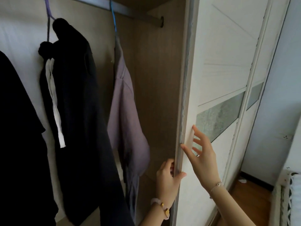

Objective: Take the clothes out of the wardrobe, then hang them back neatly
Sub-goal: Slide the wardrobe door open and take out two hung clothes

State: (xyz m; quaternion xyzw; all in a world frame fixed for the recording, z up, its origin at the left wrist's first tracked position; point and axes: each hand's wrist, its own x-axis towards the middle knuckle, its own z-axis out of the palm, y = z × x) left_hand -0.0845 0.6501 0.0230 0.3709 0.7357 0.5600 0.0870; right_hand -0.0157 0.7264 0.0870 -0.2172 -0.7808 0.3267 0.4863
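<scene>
Head view shows the left hand (pixel 167 178) curled round the sliding door (pixel 211 79) edge, right hand (pixel 202 160) spread flat on it, clothes (pixel 125 119) still hanging inside, so a quick slide could nip fingers.

My left hand (pixel 168 178) curls round the sliding door's edge (pixel 180 128), so my fingertips are hidden behind it. The black garment (pixel 19 144) at far left runs off the frame, and I cannot tell what it is. The purple hanger (pixel 48 15) and blue hanger (pixel 113 18) lose their hooks past the top edge. The lilac shirt's (pixel 125 121) hem sinks behind the dark jacket (pixel 78 111).
</scene>
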